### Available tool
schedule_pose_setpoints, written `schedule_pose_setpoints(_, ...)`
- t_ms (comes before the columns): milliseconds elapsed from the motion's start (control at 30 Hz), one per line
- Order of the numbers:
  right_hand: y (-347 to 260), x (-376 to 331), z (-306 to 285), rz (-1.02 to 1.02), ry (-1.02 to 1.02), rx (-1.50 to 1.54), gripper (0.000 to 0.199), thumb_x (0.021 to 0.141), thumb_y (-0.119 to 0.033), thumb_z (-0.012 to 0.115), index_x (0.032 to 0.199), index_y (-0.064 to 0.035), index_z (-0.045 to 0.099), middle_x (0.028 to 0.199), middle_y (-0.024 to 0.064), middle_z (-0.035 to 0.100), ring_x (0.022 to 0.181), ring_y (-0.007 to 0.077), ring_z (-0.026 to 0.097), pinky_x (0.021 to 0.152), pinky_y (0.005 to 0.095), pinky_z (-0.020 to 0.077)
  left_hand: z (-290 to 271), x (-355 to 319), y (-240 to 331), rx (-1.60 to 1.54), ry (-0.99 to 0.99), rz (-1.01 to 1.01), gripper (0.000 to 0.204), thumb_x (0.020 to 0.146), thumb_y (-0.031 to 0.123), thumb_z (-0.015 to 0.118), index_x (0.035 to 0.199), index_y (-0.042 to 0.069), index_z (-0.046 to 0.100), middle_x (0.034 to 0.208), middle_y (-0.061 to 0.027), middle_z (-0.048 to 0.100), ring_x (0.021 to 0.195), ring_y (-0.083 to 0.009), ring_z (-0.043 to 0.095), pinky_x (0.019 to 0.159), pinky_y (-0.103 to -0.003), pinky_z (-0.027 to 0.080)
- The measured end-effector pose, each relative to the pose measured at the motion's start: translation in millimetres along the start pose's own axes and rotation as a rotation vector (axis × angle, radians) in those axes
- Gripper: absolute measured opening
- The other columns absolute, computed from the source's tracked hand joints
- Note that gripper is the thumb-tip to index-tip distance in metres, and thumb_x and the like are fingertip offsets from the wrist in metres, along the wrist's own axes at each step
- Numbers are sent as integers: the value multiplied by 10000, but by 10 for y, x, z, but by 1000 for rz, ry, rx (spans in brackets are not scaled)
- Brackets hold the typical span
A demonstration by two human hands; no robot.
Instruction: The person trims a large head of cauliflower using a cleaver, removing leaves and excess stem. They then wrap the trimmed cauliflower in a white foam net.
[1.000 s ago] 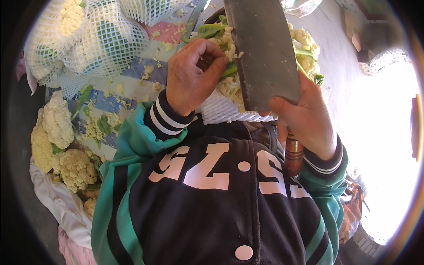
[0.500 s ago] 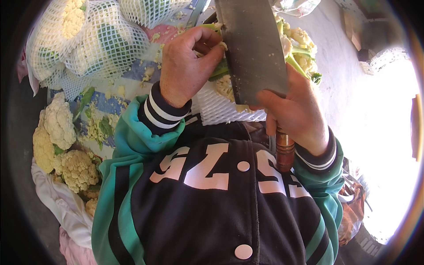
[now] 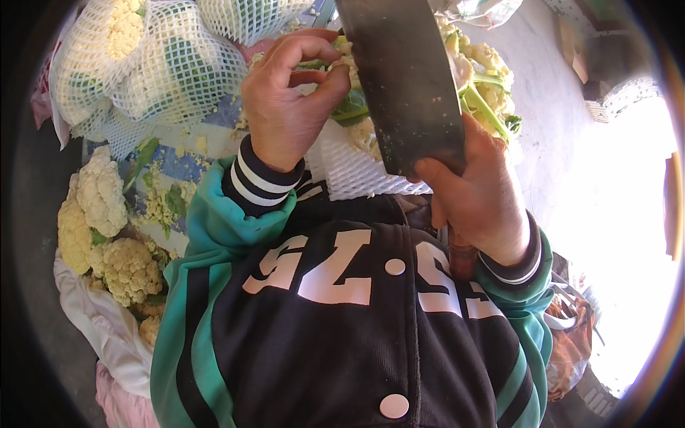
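Observation:
My right hand (image 3: 481, 196) grips the wooden handle (image 3: 462, 260) of a broad cleaver (image 3: 407, 85). Its wide dark blade points up and away from me, with my thumb resting near the blade's base. Left of the blade, my left hand (image 3: 285, 100) is raised with fingers bent and a gap between thumb and forefinger. Those fingertips are beside pale cauliflower bits and green stem at the blade's edge. Cauliflower (image 3: 492, 78) with green stalks shows to the right of the blade; the blade hides the middle. White foam netting (image 3: 349, 167) lies below it, close to my jacket.
Cauliflowers in white foam nets (image 3: 178, 68) sit at the far left. Several bare cauliflower heads (image 3: 128, 271) lie at the left on white cloth (image 3: 107, 342). Crumbs and leaf scraps (image 3: 168, 203) litter the surface between. An orange-brown bag (image 3: 571, 342) is at the right.
My left hand has moved a little left, away from the blade, and its thumb and forefinger have parted. The cleaver has tilted slightly, its top swinging left.

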State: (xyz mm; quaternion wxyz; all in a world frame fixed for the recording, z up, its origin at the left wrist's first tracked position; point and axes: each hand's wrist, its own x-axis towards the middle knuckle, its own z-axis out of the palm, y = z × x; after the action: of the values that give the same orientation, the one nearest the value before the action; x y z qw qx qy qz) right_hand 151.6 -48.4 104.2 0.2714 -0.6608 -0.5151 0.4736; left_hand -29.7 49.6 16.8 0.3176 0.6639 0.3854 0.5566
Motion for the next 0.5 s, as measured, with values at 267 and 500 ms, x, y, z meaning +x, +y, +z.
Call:
schedule_pose_setpoints(267, -138, -199, -197, -70, 36, 89, 278, 797, -11, 658, 1066, 15, 593, 677, 117, 651, 515, 166, 606, 517, 324, 479, -279, 105, -98, 341, 59, 222, 169, 781, 21, 714, 934, 40, 646, 888, -76, 671, 779, -170, 673, 680, -287, 564)
schedule_pose_setpoints(500, 45, -275, -464, -209, 477, 333, 178, 898, -41, 606, 1038, 57, 555, 710, 128, 652, 415, 98, 485, 371, 199, 346, -1190, -123, -85, 1060, -107, 29, 116, 838, 98, 689, 923, 22, 673, 843, -75, 631, 748, -214, 621, 668, -316, 491)
